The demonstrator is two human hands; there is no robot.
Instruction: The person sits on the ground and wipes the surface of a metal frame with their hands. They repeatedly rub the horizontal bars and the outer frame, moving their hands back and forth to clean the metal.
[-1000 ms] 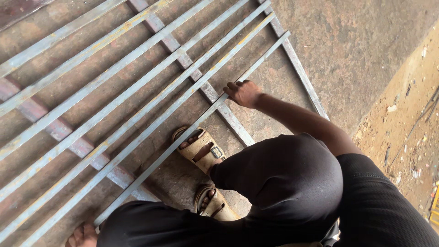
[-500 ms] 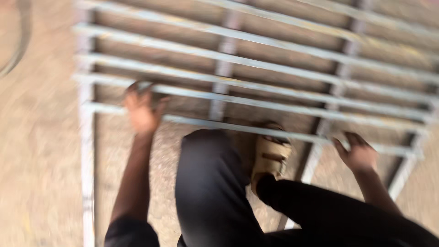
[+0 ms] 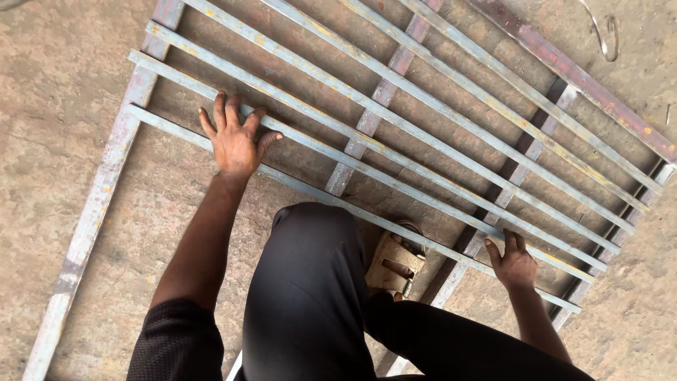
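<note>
A: Status on the metal grille (image 3: 395,134)?

B: Flat on the concrete floor (image 3: 49,92). It runs diagonally, from near left to far right. Long thin steel bars lie over wider cross pieces, with flat strip as the outer frame. Grey-blue metal with rust patches, reddish along the far edge rail (image 3: 564,67).

A: Left hand?

B: Left hand (image 3: 236,137) is at left, well in from the frame's left strip. Palm down, fingers spread, pressed flat across the two nearest bars. It is open, not wrapped around anything. The arm comes up from the near edge in a dark sleeve.

A: Right hand?

B: Right hand (image 3: 513,262) is at right, near the grille's right end. Fingers lie over the nearest bar (image 3: 338,201), just beside a cross piece (image 3: 465,243). It looks like a loose hold on that bar, fingers curled over the top. I can't tell whether the thumb closes underneath.

A: So both on the same bar?

B: Both touch that nearest bar, well apart, one toward each end.

A: Body position?

B: Crouched over the near side in dark trousers. One foot in a tan sandal (image 3: 395,264) is planted between the hands, with its toe just under the nearest bar.

A: Anything else around?

B: A bent wire hook (image 3: 606,32) lies on the floor at far right, just beyond the far rail.
</note>
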